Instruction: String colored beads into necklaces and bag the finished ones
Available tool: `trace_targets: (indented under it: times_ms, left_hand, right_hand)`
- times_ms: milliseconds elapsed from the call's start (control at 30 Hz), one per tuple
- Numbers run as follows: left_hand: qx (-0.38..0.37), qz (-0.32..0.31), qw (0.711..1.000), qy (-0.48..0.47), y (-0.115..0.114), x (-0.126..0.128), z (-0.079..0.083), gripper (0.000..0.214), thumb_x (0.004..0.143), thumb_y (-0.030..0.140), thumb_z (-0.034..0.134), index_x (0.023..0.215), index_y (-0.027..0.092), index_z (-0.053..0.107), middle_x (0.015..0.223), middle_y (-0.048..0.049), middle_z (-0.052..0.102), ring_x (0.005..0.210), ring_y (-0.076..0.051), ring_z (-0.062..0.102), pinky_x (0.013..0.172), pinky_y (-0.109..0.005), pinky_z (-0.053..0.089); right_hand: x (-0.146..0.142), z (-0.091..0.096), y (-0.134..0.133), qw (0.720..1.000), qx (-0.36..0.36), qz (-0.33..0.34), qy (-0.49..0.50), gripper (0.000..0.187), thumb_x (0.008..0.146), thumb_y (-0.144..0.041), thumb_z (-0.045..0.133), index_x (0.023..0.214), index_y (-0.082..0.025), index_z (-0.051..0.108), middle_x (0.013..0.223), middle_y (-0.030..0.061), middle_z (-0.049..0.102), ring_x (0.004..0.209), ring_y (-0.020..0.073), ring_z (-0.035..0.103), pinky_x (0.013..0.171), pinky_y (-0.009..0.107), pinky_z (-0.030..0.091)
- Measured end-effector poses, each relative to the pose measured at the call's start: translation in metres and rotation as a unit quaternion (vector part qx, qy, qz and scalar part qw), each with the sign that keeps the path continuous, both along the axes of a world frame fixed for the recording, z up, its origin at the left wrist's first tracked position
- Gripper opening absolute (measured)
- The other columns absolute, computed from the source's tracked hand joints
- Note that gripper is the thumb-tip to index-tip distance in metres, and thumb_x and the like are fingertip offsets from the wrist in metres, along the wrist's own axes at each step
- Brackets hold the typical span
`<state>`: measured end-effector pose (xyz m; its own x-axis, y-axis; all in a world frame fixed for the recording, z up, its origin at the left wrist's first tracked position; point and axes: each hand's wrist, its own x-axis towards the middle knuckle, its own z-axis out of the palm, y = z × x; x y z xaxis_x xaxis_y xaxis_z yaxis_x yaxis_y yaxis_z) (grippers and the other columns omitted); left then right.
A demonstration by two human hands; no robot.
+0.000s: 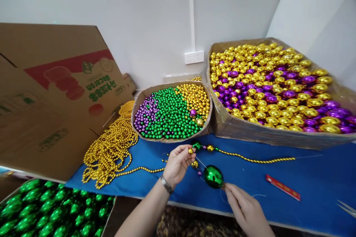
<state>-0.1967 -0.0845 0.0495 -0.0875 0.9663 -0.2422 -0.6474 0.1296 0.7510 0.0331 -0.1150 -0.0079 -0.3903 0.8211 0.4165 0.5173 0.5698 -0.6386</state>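
My left hand, with a watch on its wrist, is closed in a pinch on a small gold bead. From there a thin thread slants down to a large shiny green bead. The fingertips of my right hand are closed on the green bead's lower end; whether they grip thread too is hidden. Behind my hands lies a strand of gold beads, with bigger green, purple and gold beads near my left fingers. Another gold strand leads left to a heap of gold bead strings.
On the blue tabletop stand a box of small purple, green and gold beads and a large box of gold and purple beads. A red packet and scissors tips lie right. Left are a carton and large green beads.
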Motion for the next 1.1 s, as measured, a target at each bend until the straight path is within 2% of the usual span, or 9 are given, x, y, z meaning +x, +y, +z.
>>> trace_targets:
  times_ms: [300,533,600,733,833,900,967,1033,1100]
  left_hand:
    - [0.017,-0.018,0.999,0.033,-0.004,0.002,-0.001,0.022,0.072,0.028,0.072,0.087,0.012,0.069,0.087,-0.0102,0.07,0.068,-0.012,0.062,0.064,-0.025,0.047]
    - [0.03,-0.021,0.988,0.153,-0.003,0.002,0.0,0.027,0.069,0.034,0.073,0.085,0.012,0.07,0.087,-0.0107,0.07,0.072,-0.014,0.062,0.07,-0.026,0.047]
    - [0.035,-0.03,0.98,0.192,-0.003,0.007,-0.004,0.029,0.067,0.034,0.075,0.088,0.014,0.069,0.086,-0.0097,0.07,0.074,-0.014,0.062,0.069,-0.025,0.047]
    - [0.034,-0.043,0.965,0.255,-0.001,0.019,-0.026,0.024,0.066,0.036,0.074,0.076,0.015,0.068,0.088,-0.0099,0.07,0.069,-0.015,0.062,0.063,-0.025,0.046]
    - [0.062,-0.027,0.934,0.352,0.003,0.024,-0.033,0.02,0.068,0.036,0.072,0.066,0.017,0.069,0.093,-0.0104,0.07,0.075,-0.02,0.063,0.067,-0.031,0.048]
    - [0.118,-0.016,0.895,0.43,0.006,0.025,-0.024,0.016,0.069,0.034,0.071,0.064,0.019,0.07,0.093,-0.0093,0.07,0.084,-0.023,0.063,0.076,-0.035,0.047]
    - [0.178,-0.011,0.859,0.48,0.01,0.026,-0.004,0.013,0.071,0.033,0.07,0.065,0.022,0.07,0.092,-0.0078,0.07,0.091,-0.024,0.062,0.084,-0.038,0.046]
    - [0.22,-0.016,0.843,0.491,0.015,0.027,0.019,0.013,0.072,0.034,0.068,0.067,0.022,0.07,0.092,-0.0072,0.07,0.091,-0.023,0.062,0.085,-0.037,0.046]
    - [0.248,-0.049,0.837,0.486,0.026,0.026,0.039,0.016,0.074,0.035,0.067,0.068,0.02,0.069,0.093,-0.0081,0.07,0.087,-0.022,0.063,0.08,-0.035,0.048]
  right_hand:
    - [0.0,-0.003,0.005,0.999,0.04,0.0,-0.023,0.03,0.093,-0.03,0.036,0.097,-0.019,0.064,0.088,0.0077,0.072,0.078,0.0188,0.07,0.067,0.025,0.057]
    - [0.005,-0.016,0.008,0.992,0.106,-0.012,-0.062,0.031,0.092,-0.03,0.037,0.1,-0.02,0.065,0.088,0.0068,0.072,0.08,0.0203,0.069,0.073,0.031,0.056]
    - [0.003,-0.022,0.01,0.993,0.09,-0.02,-0.069,0.032,0.093,-0.031,0.035,0.101,-0.019,0.063,0.091,0.0073,0.072,0.081,0.0199,0.069,0.073,0.03,0.055]
    - [0.001,-0.037,0.02,0.994,0.025,-0.038,-0.099,0.032,0.095,-0.032,0.029,0.101,-0.021,0.059,0.082,0.0046,0.072,0.071,0.0172,0.07,0.057,0.024,0.054]
    - [0.004,-0.039,0.029,0.991,0.031,-0.041,-0.121,0.031,0.094,-0.032,0.03,0.099,-0.024,0.06,0.089,0.0036,0.071,0.068,0.0153,0.069,0.053,0.022,0.053]
    - [0.003,-0.032,0.035,0.99,0.056,-0.064,-0.116,0.03,0.092,-0.033,0.034,0.106,-0.025,0.06,0.099,0.004,0.069,0.076,0.0151,0.069,0.056,0.021,0.054]
    - [-0.003,-0.019,0.04,0.99,0.073,-0.073,-0.092,0.033,0.092,-0.035,0.036,0.115,-0.024,0.056,0.108,0.0051,0.067,0.09,0.0158,0.067,0.066,0.021,0.055]
    - [-0.014,-0.007,0.046,0.994,0.075,-0.052,-0.059,0.035,0.092,-0.035,0.036,0.12,-0.023,0.054,0.11,0.0065,0.065,0.097,0.0164,0.065,0.074,0.024,0.055]
    - [-0.023,0.001,0.052,0.998,0.061,-0.02,-0.023,0.034,0.094,-0.034,0.033,0.114,-0.022,0.057,0.103,0.007,0.067,0.09,0.0163,0.067,0.074,0.025,0.055]
